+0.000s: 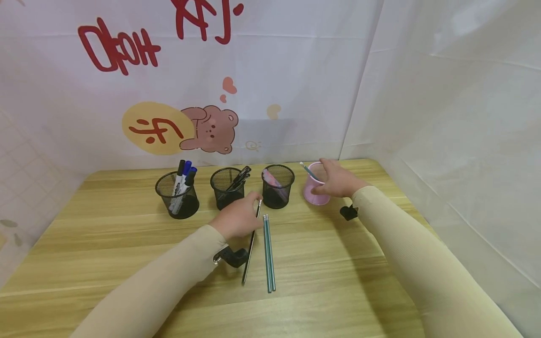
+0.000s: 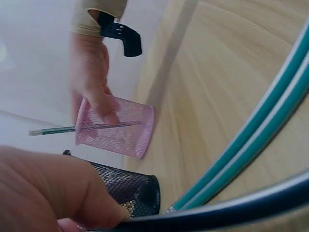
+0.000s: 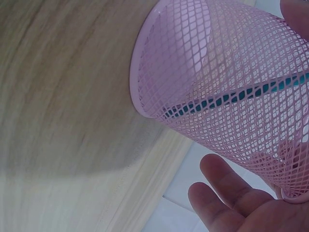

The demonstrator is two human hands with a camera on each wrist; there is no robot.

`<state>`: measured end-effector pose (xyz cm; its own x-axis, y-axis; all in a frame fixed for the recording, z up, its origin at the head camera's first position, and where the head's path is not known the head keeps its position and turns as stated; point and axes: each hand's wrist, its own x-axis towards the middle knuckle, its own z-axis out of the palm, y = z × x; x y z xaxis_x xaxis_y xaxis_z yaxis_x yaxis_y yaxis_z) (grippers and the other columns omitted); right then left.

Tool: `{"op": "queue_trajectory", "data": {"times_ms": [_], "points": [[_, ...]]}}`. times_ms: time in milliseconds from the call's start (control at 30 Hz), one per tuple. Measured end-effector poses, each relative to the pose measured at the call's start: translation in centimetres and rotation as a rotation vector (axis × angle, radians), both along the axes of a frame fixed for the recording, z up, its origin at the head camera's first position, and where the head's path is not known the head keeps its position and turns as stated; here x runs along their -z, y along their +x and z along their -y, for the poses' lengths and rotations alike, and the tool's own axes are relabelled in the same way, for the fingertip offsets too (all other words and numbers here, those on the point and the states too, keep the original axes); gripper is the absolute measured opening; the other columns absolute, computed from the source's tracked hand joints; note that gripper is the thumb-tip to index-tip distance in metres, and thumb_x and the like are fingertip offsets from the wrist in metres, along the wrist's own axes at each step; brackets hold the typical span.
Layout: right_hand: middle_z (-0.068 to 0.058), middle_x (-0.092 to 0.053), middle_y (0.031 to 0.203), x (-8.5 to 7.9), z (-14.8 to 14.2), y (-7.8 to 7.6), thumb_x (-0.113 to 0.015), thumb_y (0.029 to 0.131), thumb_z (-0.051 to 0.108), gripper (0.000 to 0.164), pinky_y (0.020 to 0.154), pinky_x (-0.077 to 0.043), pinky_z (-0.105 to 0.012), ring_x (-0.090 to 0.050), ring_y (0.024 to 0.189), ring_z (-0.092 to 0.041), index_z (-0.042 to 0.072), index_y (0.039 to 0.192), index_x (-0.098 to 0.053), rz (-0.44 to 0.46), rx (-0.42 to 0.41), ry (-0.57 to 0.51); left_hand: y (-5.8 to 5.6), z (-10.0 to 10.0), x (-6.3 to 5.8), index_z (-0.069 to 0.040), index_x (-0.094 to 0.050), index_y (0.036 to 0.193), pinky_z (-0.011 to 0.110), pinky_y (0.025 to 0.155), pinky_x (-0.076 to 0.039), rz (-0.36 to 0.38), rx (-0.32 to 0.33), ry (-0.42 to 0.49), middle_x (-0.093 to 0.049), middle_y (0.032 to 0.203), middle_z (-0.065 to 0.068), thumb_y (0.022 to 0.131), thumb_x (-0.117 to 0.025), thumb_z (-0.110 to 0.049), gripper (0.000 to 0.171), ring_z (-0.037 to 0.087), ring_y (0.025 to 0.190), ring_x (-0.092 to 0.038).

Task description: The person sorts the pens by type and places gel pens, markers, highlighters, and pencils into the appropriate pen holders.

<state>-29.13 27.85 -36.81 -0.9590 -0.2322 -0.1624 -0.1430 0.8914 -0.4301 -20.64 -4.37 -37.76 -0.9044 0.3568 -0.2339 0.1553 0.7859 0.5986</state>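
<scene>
My left hand [image 1: 240, 217] pinches a dark pencil [image 1: 252, 244] near its pale-tipped far end, and the rest of its length slants toward me over the table. In the left wrist view, thumb and finger meet on the dark pencil [image 2: 217, 218]. Just right of it lie two green pencils [image 1: 269, 256], side by side. My right hand [image 1: 336, 179] grips a pink mesh pen cup [image 1: 316, 197] around its rim from the right, with the thumb on the near side. One green pencil [image 3: 231, 96] leans inside the pink cup, its white end sticking out above the rim.
Three black mesh cups stand left of the pink one: one with markers [image 1: 179, 188], one with black pens [image 1: 239, 180], one with a pink patterned item [image 1: 274, 182]. A printed cloth [image 1: 296, 94] hangs behind the wooden table [image 1: 329, 281].
</scene>
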Motion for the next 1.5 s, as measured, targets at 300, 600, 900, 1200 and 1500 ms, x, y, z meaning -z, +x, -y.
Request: {"op": "queue_trajectory", "data": {"times_ms": [300,600,900,1200,1500], "points": [[-0.028,-0.021,0.170,0.0,0.0,0.1,-0.084,0.085,0.039,0.115,0.122,-0.032,-0.068,-0.035,0.151,-0.050,0.000,0.166,-0.013,0.004,0.007,-0.001,-0.5,0.4,-0.7,-0.022,-0.035,0.159,0.030,0.051,-0.040,-0.019,-0.064,0.164,-0.056,0.070,0.000,0.092,-0.071,-0.024,0.076,0.015,0.054,-0.050],[-0.030,-0.023,0.168,0.3,-0.1,-0.2,-0.084,0.083,0.041,0.117,0.122,-0.032,-0.069,-0.035,0.151,-0.051,-0.001,0.166,-0.014,-0.006,-0.002,0.001,-0.9,0.5,-0.9,-0.023,-0.032,0.159,0.029,0.050,-0.038,-0.072,-0.110,0.464,-0.062,0.072,0.002,0.089,-0.062,-0.011,0.077,0.016,0.054,-0.049],[-0.029,-0.020,0.170,0.4,-0.2,-0.4,-0.084,0.083,0.042,0.119,0.123,-0.030,-0.068,-0.033,0.153,-0.050,0.000,0.167,-0.011,0.001,-0.002,0.004,-0.8,0.2,-1.0,-0.024,-0.028,0.156,0.031,0.055,-0.042,-0.149,-0.204,0.673,-0.062,0.076,0.004,0.096,-0.060,-0.015,0.069,0.020,0.061,-0.055],[-0.029,-0.022,0.169,0.4,-0.2,-0.3,-0.085,0.083,0.042,0.118,0.122,-0.031,-0.068,-0.034,0.152,-0.051,0.000,0.167,-0.013,-0.006,0.000,-0.009,-1.2,-0.6,-0.9,-0.021,-0.018,0.154,0.032,0.058,-0.048,-0.277,-0.292,0.860,-0.060,0.084,0.008,0.101,-0.056,-0.012,0.066,0.022,0.061,-0.057],[-0.028,-0.021,0.170,0.5,-0.3,-0.4,-0.085,0.083,0.041,0.118,0.123,-0.031,-0.068,-0.033,0.153,-0.049,0.000,0.167,-0.012,0.002,0.005,-0.016,-1.7,-1.5,-1.0,-0.020,-0.018,0.152,0.028,0.057,-0.050,-0.401,-0.386,0.984,-0.055,0.086,0.006,0.103,-0.055,-0.008,0.063,0.019,0.060,-0.057]]}}
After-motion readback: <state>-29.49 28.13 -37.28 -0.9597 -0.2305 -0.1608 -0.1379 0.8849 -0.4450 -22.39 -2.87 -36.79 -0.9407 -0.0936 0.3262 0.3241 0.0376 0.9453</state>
